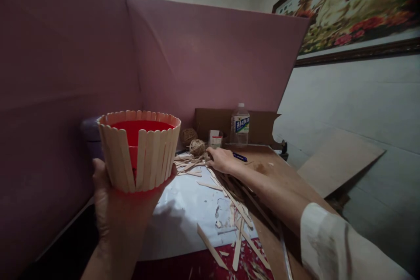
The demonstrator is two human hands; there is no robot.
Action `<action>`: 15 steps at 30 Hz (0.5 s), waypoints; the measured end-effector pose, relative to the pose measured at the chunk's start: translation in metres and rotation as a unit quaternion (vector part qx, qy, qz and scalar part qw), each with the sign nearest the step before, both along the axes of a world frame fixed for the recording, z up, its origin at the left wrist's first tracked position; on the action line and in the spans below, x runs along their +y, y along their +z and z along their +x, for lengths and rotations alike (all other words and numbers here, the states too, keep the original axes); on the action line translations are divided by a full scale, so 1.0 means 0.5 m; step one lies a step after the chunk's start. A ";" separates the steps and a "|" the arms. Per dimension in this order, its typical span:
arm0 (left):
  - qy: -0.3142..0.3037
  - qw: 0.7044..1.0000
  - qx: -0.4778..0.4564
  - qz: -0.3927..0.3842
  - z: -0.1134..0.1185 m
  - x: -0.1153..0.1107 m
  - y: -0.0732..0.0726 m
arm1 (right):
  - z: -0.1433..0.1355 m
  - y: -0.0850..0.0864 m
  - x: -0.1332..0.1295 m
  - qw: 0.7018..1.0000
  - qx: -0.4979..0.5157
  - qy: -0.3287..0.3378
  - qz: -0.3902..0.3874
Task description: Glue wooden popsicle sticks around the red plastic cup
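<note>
A red bucket [147, 126] ringed with upright wooden craft sticks [160, 159] is raised at the left. My left hand [126, 205] is shut on it, supporting it from below with the thumb at its left side. A gap between two sticks at the front shows the red wall. My right hand [221, 159] reaches far across the table, beside a ball of twine [197, 147]. Its fingers bend down among loose twine and sticks; whatever lies under the fingertips is hidden.
Loose craft sticks [210, 186] and wood scraps litter the white sheet [177, 227]. Behind stand a plastic bottle [240, 129], a small clear cup [215, 139] and a second twine ball [189, 135]. A blue pen [239, 156] lies right of my hand. Pink panels [210, 57] enclose the back and left.
</note>
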State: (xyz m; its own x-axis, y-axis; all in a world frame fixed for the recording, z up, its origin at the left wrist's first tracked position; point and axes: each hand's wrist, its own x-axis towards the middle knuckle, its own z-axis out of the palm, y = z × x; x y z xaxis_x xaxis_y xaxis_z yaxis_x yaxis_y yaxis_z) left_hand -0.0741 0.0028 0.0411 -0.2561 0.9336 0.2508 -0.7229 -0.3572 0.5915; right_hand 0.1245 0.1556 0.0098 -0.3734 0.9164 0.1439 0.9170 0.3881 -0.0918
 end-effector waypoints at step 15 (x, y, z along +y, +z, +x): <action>0.013 0.994 -0.110 -0.018 -0.009 0.005 -0.006 | -0.116 0.172 0.157 0.940 0.216 -0.053 0.258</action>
State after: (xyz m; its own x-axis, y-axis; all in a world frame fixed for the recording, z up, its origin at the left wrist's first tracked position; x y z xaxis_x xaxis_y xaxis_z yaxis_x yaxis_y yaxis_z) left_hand -0.0786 0.0054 0.0383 -0.3245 0.9336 0.1520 -0.8277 -0.3580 0.4322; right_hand 0.0666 0.2339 0.0957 -0.0892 0.7110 0.6976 0.8733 0.3926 -0.2884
